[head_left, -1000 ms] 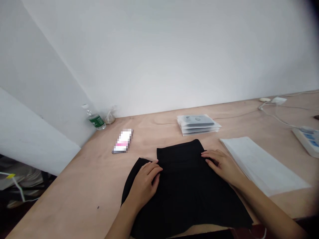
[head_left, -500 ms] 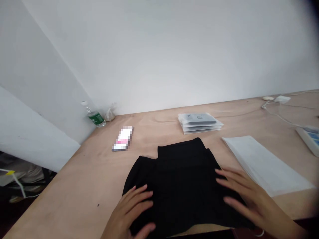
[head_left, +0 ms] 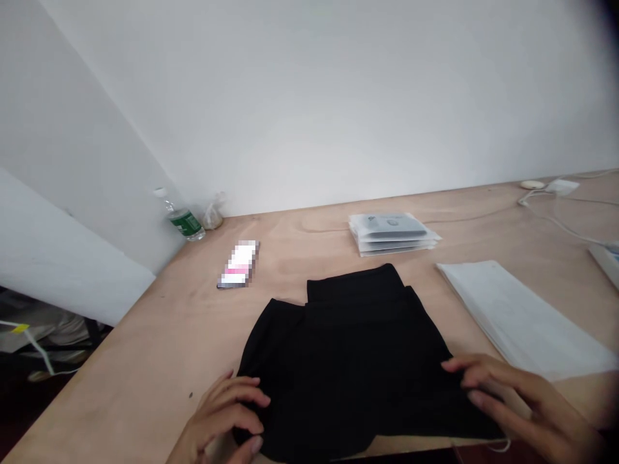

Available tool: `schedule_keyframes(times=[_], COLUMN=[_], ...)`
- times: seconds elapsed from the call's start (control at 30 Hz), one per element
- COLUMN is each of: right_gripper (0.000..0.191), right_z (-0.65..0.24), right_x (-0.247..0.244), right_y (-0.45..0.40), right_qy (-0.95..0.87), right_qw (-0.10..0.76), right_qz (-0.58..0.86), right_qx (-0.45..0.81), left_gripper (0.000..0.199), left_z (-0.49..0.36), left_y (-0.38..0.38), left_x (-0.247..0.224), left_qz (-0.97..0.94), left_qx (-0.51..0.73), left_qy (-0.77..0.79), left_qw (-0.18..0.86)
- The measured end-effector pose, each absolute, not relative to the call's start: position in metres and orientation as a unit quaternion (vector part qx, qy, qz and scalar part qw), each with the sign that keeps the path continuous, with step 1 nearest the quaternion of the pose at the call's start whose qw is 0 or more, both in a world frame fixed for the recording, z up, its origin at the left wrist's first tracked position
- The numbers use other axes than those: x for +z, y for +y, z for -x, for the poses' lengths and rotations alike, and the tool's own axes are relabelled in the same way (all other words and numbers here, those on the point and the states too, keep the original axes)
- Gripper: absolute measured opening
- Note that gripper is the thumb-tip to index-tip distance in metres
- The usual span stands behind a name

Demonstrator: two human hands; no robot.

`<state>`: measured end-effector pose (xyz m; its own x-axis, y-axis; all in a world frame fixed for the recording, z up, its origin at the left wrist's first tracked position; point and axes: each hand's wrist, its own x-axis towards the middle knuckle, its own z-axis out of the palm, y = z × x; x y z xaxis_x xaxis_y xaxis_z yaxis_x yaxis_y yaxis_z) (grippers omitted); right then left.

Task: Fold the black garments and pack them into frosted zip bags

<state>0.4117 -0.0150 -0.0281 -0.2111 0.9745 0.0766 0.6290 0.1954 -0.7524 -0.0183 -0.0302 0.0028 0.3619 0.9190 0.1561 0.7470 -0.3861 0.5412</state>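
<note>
Grip, head view: left hand [head_left: 222, 412] curled, fingers against the lower left edge of the black garment [head_left: 353, 367]; right hand [head_left: 522, 399] half open, fingers on the garment's lower right corner. Neither looks clenched; whether either pinches the cloth, cannot tell.

Garment: lying flat on the plywood table [head_left: 145, 367], lower hem almost at the near table edge, a wide stretch of plywood between it and the left table edge. Just beside it on the right: white sheets [head_left: 512, 316], stacked flat, near the right hand. Beyond it: stack of plastic packets [head_left: 389, 233]; pixelated object [head_left: 238, 264], too blurred to name. Far corner: water bottle [head_left: 186, 222]. Far right: power strip [head_left: 604, 261], cut off by the frame.
</note>
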Motion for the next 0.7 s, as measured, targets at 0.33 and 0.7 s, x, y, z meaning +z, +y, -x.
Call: schedule_keyframes(times=[0.33, 0.7], right_gripper=[0.041, 0.041], right_z=[-0.377, -0.371], right_x=[-0.04, -0.044], right_y=[0.029, 0.02], right_qy=[-0.582, -0.611], right_qw=[0.377, 0.363], right_qz=[0.686, 0.686], right_qx=[0.221, 0.157], left_gripper=[0.04, 0.035], left_z=[-0.015, -0.018], left_y=[0.016, 0.022], left_x=[0.005, 0.001], left_qz=[-0.58, -0.574], left_qx=[0.362, 0.393], left_qy=[0.67, 0.695], left_qw=[0.291, 0.182])
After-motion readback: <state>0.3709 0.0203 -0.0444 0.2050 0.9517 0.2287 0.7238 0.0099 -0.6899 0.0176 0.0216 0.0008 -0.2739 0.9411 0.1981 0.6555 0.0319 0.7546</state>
